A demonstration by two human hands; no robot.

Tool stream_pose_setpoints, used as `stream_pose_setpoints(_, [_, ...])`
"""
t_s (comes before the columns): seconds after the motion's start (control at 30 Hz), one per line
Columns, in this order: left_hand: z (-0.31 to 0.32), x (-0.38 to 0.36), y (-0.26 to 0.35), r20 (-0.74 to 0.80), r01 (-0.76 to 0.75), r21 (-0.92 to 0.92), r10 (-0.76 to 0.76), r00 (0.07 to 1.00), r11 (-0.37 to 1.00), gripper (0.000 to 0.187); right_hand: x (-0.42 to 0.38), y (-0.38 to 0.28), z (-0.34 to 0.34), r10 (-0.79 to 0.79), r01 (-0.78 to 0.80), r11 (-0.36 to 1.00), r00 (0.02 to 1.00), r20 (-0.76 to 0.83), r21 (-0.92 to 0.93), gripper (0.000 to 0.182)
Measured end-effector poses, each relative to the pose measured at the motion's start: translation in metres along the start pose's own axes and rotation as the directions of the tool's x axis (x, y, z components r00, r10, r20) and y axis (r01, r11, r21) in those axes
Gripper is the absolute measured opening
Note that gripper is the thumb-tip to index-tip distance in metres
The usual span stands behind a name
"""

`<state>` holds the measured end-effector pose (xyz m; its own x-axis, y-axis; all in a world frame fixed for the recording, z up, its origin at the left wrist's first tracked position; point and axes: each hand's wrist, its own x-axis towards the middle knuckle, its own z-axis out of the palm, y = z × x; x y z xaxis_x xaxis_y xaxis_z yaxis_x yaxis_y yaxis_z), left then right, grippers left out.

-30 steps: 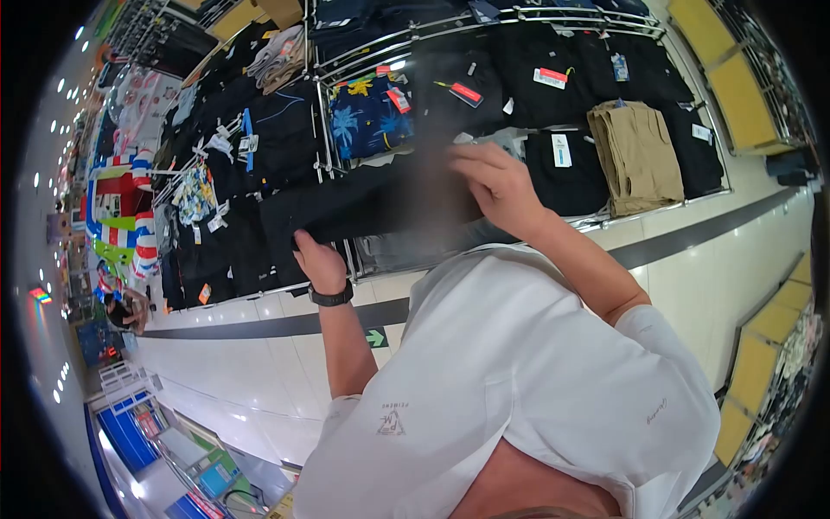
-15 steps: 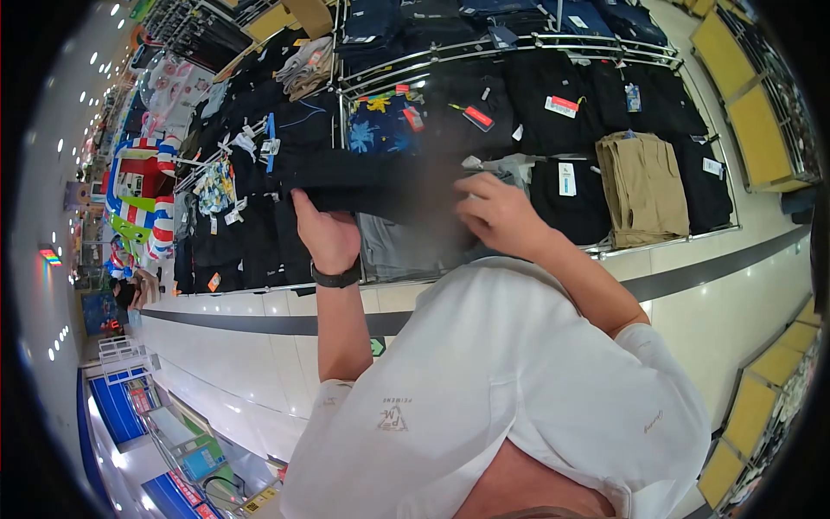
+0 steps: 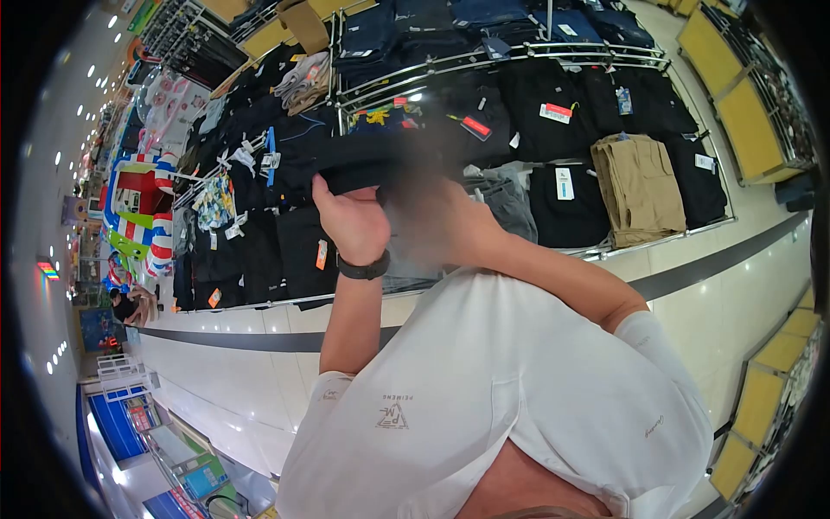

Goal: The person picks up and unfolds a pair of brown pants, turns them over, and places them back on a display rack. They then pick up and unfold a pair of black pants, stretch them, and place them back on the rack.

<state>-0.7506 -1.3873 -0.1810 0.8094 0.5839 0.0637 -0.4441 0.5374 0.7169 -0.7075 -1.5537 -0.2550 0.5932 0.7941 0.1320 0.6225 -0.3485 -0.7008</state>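
Observation:
My left hand (image 3: 353,227), with a dark band on the wrist, grips a folded black garment (image 3: 346,169) from below, thumb at its left end. The garment is held over the front of the clothing display. My right hand (image 3: 471,227) has come in from the right, close to the garment's right end. A grey blur covers its fingers and that end of the cloth, so I cannot tell whether it grips the cloth. Just right of this hand lie folded grey trousers (image 3: 512,203). Beside them is a black folded piece (image 3: 566,221) with a white tag.
Khaki trousers (image 3: 638,190) lie at the display's front right. Black clothes with an orange tag (image 3: 321,254) fill the front left. A metal rail (image 3: 493,59) divides off dark jeans (image 3: 475,13) behind. A colourful kiddie ride (image 3: 138,208) stands far left, near a seated person (image 3: 131,304).
My left hand has moved right with the black garment. My right hand has moved left, and its fingers have gone behind the blurred patch. The view has shifted slightly.

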Motion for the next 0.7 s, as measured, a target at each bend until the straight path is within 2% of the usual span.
stream_pose_setpoints(0.07, [0.009, -0.003, -0.003, -0.095, -0.071, 0.015, 0.072, 0.993, 0.997, 0.046, 0.007, 0.000, -0.006, -0.009, 0.004, 0.994, 0.999, -0.044, -0.106, 0.059])
stream_pose_setpoints(0.17, [0.001, -0.003, 0.001, -0.148, -0.077, 0.046, 0.083, 0.986, 0.996, 0.044, 0.019, 0.005, -0.014, -0.029, 0.001, 0.967, 0.994, -0.104, -0.256, 0.032])
stream_pose_setpoints(0.2, [-0.008, -0.003, 0.004, -0.151, -0.076, 0.046, 0.082, 0.985, 0.996, 0.044, 0.019, 0.027, -0.010, -0.121, 0.047, 0.964, 0.954, -0.275, -0.262, 0.017])
stream_pose_setpoints(0.23, [-0.021, -0.002, 0.007, -0.139, -0.080, 0.058, 0.087, 0.986, 0.995, 0.040, 0.022, 0.040, -0.016, -0.149, 0.068, 0.976, 0.900, -0.409, -0.207, 0.012])
stream_pose_setpoints(0.3, [-0.053, -0.004, 0.009, -0.135, -0.074, 0.072, 0.084, 0.987, 0.995, 0.037, 0.023, 0.053, -0.038, -0.180, 0.151, 0.984, 0.797, -0.577, -0.099, 0.011])
stream_pose_setpoints(0.37, [-0.084, -0.005, 0.004, -0.124, -0.027, 0.277, 0.063, 0.990, 0.961, 0.028, 0.024, 0.048, -0.071, -0.267, 0.174, 0.960, 0.802, -0.534, -0.219, 0.011])
stream_pose_setpoints(0.4, [-0.094, -0.008, 0.003, -0.172, 0.044, 0.279, 0.005, 0.985, 0.959, 0.021, 0.028, 0.049, -0.080, -0.335, 0.229, 0.937, 0.801, -0.497, -0.262, 0.010])
stream_pose_setpoints(0.43, [-0.105, -0.011, -0.002, -0.169, 0.047, 0.275, 0.000, 0.986, 0.960, 0.021, 0.029, 0.047, -0.088, -0.333, 0.225, 0.937, 0.801, -0.498, -0.267, 0.010])
stream_pose_setpoints(0.5, [-0.123, -0.019, -0.011, -0.270, 0.179, 0.380, -0.076, 0.960, 0.908, 0.017, 0.034, 0.039, -0.099, -0.462, 0.328, 0.863, 0.821, -0.336, -0.384, 0.009])
stream_pose_setpoints(0.53, [-0.129, -0.022, -0.015, -0.290, 0.239, 0.402, -0.125, 0.949, 0.884, 0.012, 0.037, 0.036, -0.102, -0.462, 0.329, 0.863, 0.822, -0.333, -0.385, 0.009])
stream_pose_setpoints(0.57, [-0.134, -0.025, -0.017, -0.293, 0.240, 0.398, -0.125, 0.948, 0.885, 0.012, 0.040, 0.034, -0.105, -0.506, 0.361, 0.828, 0.811, -0.295, -0.428, 0.008])
stream_pose_setpoints(0.63, [-0.144, -0.033, -0.020, -0.289, 0.382, 0.621, -0.253, 0.923, 0.685, 0.010, 0.046, 0.028, -0.109, -0.548, 0.395, 0.790, 0.798, -0.250, -0.468, 0.008])
stream_pose_setpoints(0.67, [-0.159, -0.035, -0.021, -0.263, 0.396, 0.695, -0.300, 0.917, 0.600, 0.020, 0.049, 0.026, -0.111, -0.589, 0.424, 0.749, 0.779, -0.217, -0.509, 0.006])
stream_pose_setpoints(0.7, [-0.161, -0.039, -0.021, -0.264, 0.397, 0.694, -0.301, 0.916, 0.600, 0.020, 0.052, 0.022, -0.112, -0.627, 0.451, 0.704, 0.757, -0.183, -0.548, 0.006])
